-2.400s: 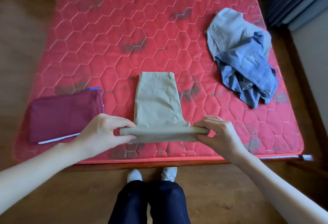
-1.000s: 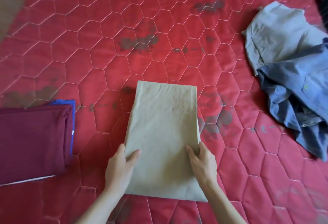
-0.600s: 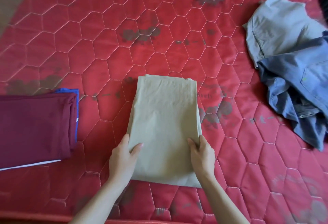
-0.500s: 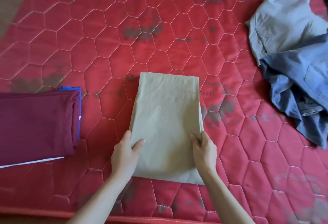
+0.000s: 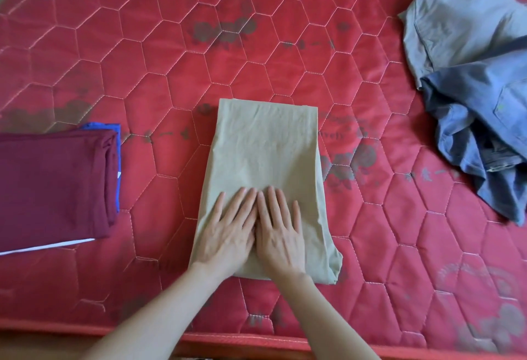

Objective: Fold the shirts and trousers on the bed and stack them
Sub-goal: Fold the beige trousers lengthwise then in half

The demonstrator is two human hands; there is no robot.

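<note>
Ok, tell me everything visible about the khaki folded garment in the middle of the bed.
The khaki garment is a plain woven cloth, folded into a tall rectangle, faintly creased, lying flat on the red quilted mattress. Its near right corner bulges slightly. The left hand and right hand press flat on its near half, side by side.

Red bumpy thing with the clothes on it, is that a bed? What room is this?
Probably a bedroom. The red quilted mattress is bare, with folded clothes stacked at one side and unfolded shirts heaped at the other.
</note>
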